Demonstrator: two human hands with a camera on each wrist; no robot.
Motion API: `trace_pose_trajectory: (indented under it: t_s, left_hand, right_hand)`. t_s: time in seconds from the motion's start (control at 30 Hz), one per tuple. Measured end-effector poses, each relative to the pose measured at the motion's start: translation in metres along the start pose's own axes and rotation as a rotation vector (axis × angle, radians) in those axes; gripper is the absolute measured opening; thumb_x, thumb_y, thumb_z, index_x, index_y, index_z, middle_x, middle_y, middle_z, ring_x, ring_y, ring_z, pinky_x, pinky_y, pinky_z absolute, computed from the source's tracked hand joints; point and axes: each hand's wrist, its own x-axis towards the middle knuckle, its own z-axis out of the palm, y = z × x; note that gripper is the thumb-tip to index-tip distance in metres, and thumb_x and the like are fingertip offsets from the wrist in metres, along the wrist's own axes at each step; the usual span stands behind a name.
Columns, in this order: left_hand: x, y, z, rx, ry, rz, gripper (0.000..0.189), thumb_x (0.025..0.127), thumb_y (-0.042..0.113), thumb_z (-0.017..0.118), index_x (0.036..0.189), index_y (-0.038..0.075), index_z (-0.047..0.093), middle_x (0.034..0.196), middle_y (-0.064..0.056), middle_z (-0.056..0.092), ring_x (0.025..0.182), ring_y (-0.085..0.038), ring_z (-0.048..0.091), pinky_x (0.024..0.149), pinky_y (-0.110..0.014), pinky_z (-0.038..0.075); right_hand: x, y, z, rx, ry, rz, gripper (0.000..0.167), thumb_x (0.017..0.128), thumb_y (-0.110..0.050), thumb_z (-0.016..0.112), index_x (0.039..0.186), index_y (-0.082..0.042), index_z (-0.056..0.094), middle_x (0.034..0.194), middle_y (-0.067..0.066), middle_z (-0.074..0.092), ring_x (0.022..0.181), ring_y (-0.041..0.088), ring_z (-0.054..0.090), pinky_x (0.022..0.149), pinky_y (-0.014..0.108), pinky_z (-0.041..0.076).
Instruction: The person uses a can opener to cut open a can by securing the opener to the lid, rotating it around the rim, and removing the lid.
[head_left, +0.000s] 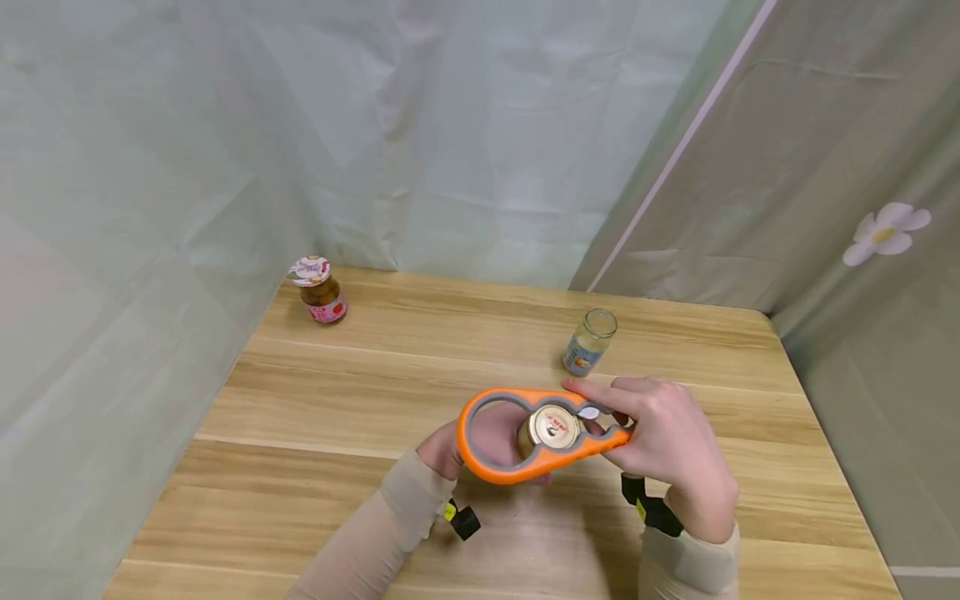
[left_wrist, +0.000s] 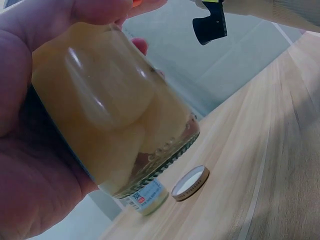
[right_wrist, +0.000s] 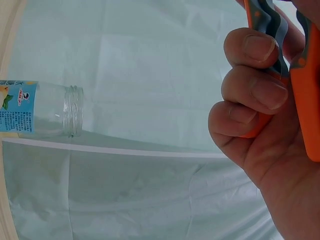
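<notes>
My left hand [head_left: 497,435] grips a glass jar [left_wrist: 105,105] filled with pale fruit pieces, tilted above the table. On top of the jar is a gold lid [head_left: 555,427] with red print. Around this lid lies an orange and grey jar opener [head_left: 498,477], in the middle one of its openings. My right hand [head_left: 663,425] holds the opener's handles, fingers curled round one of them in the right wrist view. The label side of the jar is mostly hidden by the left palm.
Behind the hands stands an open glass jar [head_left: 588,343] with a blue label. A loose lid [left_wrist: 191,183] lies near it, inner side up. At the far left corner of the wooden table [head_left: 360,375] is a jar [head_left: 322,292] with brown contents. Pale curtains border the table.
</notes>
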Motion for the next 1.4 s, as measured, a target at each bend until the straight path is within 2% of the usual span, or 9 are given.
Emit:
trace_pose_trajectory:
  t_s: [0.13, 0.37, 0.5, 0.67, 0.77, 0.9, 1.0, 1.17, 1.4]
  left_hand:
    - [-0.002, 0.001, 0.001, -0.011, -0.001, -0.019, 0.062, 0.097, 0.007, 0.067, 0.158, 0.007, 0.051, 0.145, -0.003, 0.066, 0.107, -0.012, 0.067, 0.094, -0.035, 0.058]
    - [-0.001, -0.022, -0.004, 0.014, -0.047, 0.099, 0.057, 0.102, 0.015, 0.067, 0.157, 0.009, 0.054, 0.157, -0.002, 0.057, 0.145, -0.023, 0.052, 0.119, -0.043, 0.042]
    - [0.001, -0.044, -0.012, -0.045, -0.114, 0.066, 0.061, 0.102, 0.024, 0.071, 0.156, 0.005, 0.053, 0.158, -0.004, 0.056, 0.147, -0.026, 0.049, 0.123, -0.045, 0.036]
    - [0.0, -0.054, -0.018, 0.122, -0.116, 0.007, 0.067, 0.094, 0.019, 0.083, 0.154, 0.009, 0.056, 0.151, 0.005, 0.061, 0.137, -0.013, 0.056, 0.12, -0.036, 0.04]
    - [0.001, -0.037, -0.015, 0.221, -0.101, 0.04, 0.072, 0.087, 0.013, 0.09, 0.152, 0.01, 0.058, 0.143, 0.004, 0.067, 0.129, -0.012, 0.062, 0.116, -0.034, 0.045]
    - [0.006, -0.037, -0.017, 0.184, -0.164, 0.037, 0.062, 0.087, 0.005, 0.089, 0.142, 0.005, 0.06, 0.125, -0.007, 0.074, 0.116, -0.015, 0.068, 0.112, -0.037, 0.049]
    - [0.008, -0.053, -0.02, 0.121, -0.173, -0.024, 0.052, 0.086, 0.002, 0.089, 0.131, 0.006, 0.063, 0.11, -0.007, 0.074, 0.102, -0.012, 0.069, 0.106, -0.036, 0.053]
    - [0.011, -0.053, -0.018, 0.062, -0.144, -0.007, 0.048, 0.086, -0.002, 0.087, 0.125, 0.005, 0.061, 0.107, -0.006, 0.071, 0.101, -0.015, 0.068, 0.102, -0.038, 0.055]
    - [0.013, -0.053, -0.019, 0.098, -0.12, 0.033, 0.05, 0.087, -0.001, 0.087, 0.127, 0.007, 0.058, 0.105, -0.008, 0.071, 0.101, -0.025, 0.069, 0.102, -0.038, 0.055]
  right_hand:
    - [-0.001, 0.0, 0.0, -0.005, -0.026, 0.007, 0.06, 0.07, -0.013, 0.083, 0.127, -0.033, 0.08, 0.068, -0.02, 0.044, 0.057, -0.003, 0.035, 0.051, 0.02, 0.034]
    - [0.0, 0.0, 0.0, 0.017, -0.033, -0.005, 0.056, 0.072, -0.017, 0.087, 0.126, -0.034, 0.08, 0.07, -0.021, 0.047, 0.058, -0.003, 0.038, 0.051, 0.019, 0.035]
    - [-0.001, 0.001, 0.0, 0.056, -0.03, -0.018, 0.056, 0.073, -0.017, 0.087, 0.126, -0.032, 0.08, 0.07, -0.02, 0.046, 0.059, -0.003, 0.038, 0.052, 0.019, 0.034]
    - [-0.002, 0.001, -0.002, 0.084, -0.029, -0.011, 0.059, 0.072, -0.014, 0.086, 0.128, -0.03, 0.079, 0.07, -0.02, 0.045, 0.06, -0.002, 0.037, 0.053, 0.018, 0.033]
    - [-0.002, 0.002, -0.003, 0.064, -0.025, 0.0, 0.062, 0.069, -0.013, 0.086, 0.129, -0.03, 0.079, 0.071, -0.02, 0.046, 0.06, -0.002, 0.038, 0.054, 0.019, 0.034]
    - [-0.001, 0.003, -0.003, 0.047, 0.033, 0.0, 0.068, 0.063, -0.007, 0.084, 0.129, -0.026, 0.079, 0.071, -0.018, 0.048, 0.06, 0.0, 0.04, 0.054, 0.019, 0.035]
    - [0.0, 0.004, -0.002, 0.039, 0.121, 0.001, 0.065, 0.066, -0.007, 0.083, 0.129, -0.023, 0.08, 0.07, -0.016, 0.05, 0.059, 0.002, 0.042, 0.053, 0.019, 0.036]
    - [0.001, 0.006, -0.002, 0.03, 0.249, 0.06, 0.049, 0.078, -0.017, 0.078, 0.127, -0.02, 0.081, 0.07, -0.011, 0.054, 0.057, 0.005, 0.044, 0.051, 0.019, 0.036]
    - [0.0, 0.005, -0.005, 0.072, 0.316, 0.159, 0.053, 0.074, -0.012, 0.082, 0.127, -0.015, 0.08, 0.074, -0.007, 0.061, 0.057, 0.011, 0.048, 0.053, 0.018, 0.038]
